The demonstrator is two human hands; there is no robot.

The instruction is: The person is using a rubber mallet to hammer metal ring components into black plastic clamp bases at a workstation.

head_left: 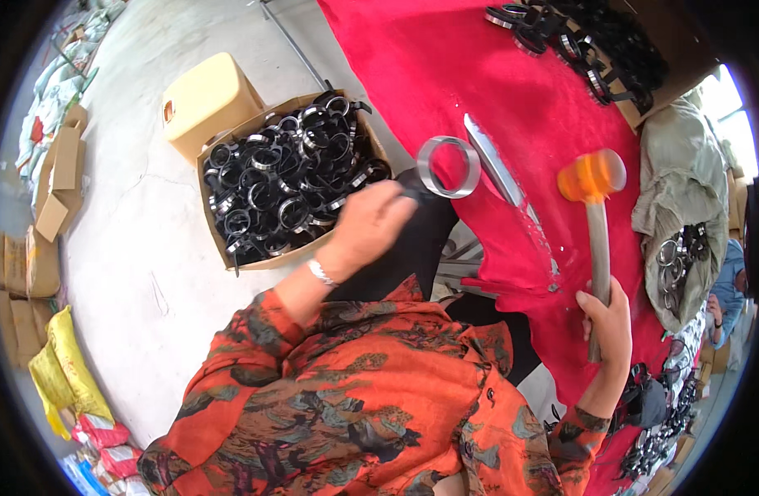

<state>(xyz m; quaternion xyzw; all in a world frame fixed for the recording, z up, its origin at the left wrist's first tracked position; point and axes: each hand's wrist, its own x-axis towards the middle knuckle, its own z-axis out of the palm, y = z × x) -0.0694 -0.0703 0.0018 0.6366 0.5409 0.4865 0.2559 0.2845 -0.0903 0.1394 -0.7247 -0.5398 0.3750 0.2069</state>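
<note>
My left hand [369, 225] grips the black end of a ring-shaped part, whose shiny metal ring [448, 168] faces up over the edge of the red cloth [412, 74]. Its black end is blurred and partly covered by my fingers. In my right hand [611, 318] is the wooden handle of a mallet [598, 240], held upright with its orange head at the top, slightly blurred. Between the ring and the mallet head, a flat metal bar [497, 164] lies on the red cloth, beside a worn, ragged slit.
To the left stands a cardboard box [292, 259] full of similar black-and-metal ring parts, beside a cream plastic stool [210, 103]. More parts pile up at the far right by another carton [677, 41]. A greenish sack [677, 174] holds others. At the right edge is another person [729, 277].
</note>
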